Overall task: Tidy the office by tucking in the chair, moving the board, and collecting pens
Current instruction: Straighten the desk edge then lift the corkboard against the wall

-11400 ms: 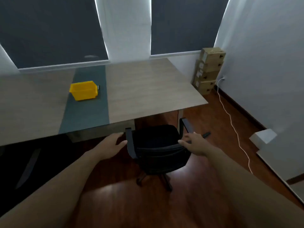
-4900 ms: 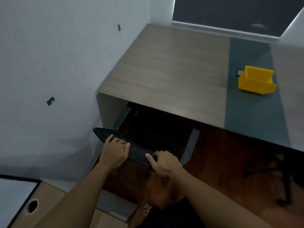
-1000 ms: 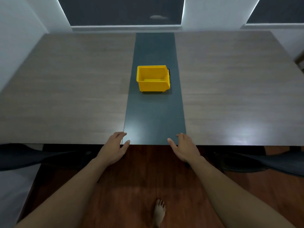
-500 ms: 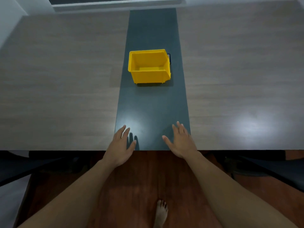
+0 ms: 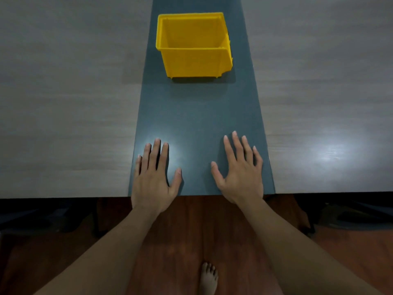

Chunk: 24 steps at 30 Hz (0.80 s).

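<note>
wood-grain tabletop [image 5: 63, 103] fills most of the view, w/ its near edge running straight across. dark grey-blue board [image 5: 197, 116] lies flat down the middle of it, lengthwise away from the person, its near end flush w/ the tabletop edge. below the edge is reddish wood floor [image 5: 180, 231], and dark chair parts sit under the tabletop on both sides (too dim to make out much). yellow bin [image 5: 191, 54] stands upright on the far part of the board, open top up, nothing visible inside from this angle. no pens in view. left hand [image 5: 153, 179] is flat, palm down, fingers spread, on the board's near left corner area, holding nothing. right hand [image 5: 240, 173] is the same on the near right side, fingers fanned, empty. hands are apart, w/ bare board between the thumbs. one bare foot [image 5: 209, 277] shows on the floor at the bottom, between the forearms.
</note>
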Tool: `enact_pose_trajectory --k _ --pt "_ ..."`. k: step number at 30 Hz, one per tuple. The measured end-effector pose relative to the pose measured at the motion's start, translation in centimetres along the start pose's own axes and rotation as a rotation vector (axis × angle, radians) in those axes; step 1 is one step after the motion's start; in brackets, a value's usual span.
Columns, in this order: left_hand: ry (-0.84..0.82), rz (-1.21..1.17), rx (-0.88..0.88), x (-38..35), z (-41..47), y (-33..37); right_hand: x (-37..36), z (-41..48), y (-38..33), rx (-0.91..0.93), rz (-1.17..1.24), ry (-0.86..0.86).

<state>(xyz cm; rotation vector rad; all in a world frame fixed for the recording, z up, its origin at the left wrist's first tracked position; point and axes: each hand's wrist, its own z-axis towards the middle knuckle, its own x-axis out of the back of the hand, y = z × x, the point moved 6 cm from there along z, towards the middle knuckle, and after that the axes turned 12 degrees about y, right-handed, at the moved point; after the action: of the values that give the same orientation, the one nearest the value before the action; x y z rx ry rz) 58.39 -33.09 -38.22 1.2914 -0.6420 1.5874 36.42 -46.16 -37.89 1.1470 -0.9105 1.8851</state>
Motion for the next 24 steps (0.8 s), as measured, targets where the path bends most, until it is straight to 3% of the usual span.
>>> enact_pose_trajectory --k 7,24 --pt "0.078 -0.009 0.008 -0.10 -0.37 -0.08 0.04 -0.33 0.01 -0.004 -0.020 0.004" --pt "0.093 0.031 -0.015 -0.38 0.32 -0.06 0.20 0.58 -0.10 -0.002 -0.038 -0.006"
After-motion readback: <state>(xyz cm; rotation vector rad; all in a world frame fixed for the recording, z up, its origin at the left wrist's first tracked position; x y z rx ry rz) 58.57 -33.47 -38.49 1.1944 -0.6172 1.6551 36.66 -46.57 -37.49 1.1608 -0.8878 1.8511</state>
